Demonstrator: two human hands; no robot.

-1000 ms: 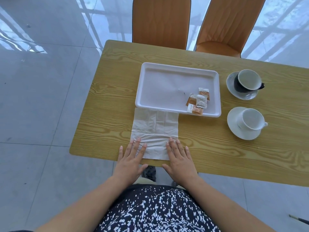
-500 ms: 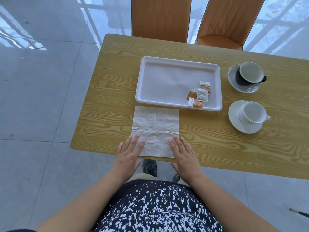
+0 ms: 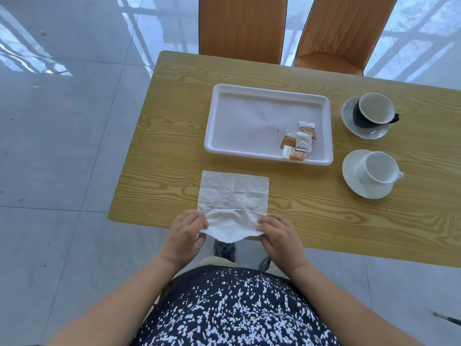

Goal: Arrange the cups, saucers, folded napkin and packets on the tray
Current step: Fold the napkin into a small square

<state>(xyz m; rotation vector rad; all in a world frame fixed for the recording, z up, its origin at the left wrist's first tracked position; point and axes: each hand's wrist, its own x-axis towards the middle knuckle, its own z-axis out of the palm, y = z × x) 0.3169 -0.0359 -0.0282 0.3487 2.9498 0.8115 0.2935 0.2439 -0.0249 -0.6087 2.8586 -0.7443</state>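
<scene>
both hands, left hand (image 3: 185, 232) and right hand (image 3: 279, 233), pinch the napkin (image 3: 233, 196) corners at the table's (image 3: 174, 126) near edge; lift them evenly and fold forward so edges meet squarely.

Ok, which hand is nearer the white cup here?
Right. The right hand pinches the near right corner of the napkin, with the white cup farther back and to its right. The left hand pinches the near left corner, farther from the cup.
</scene>
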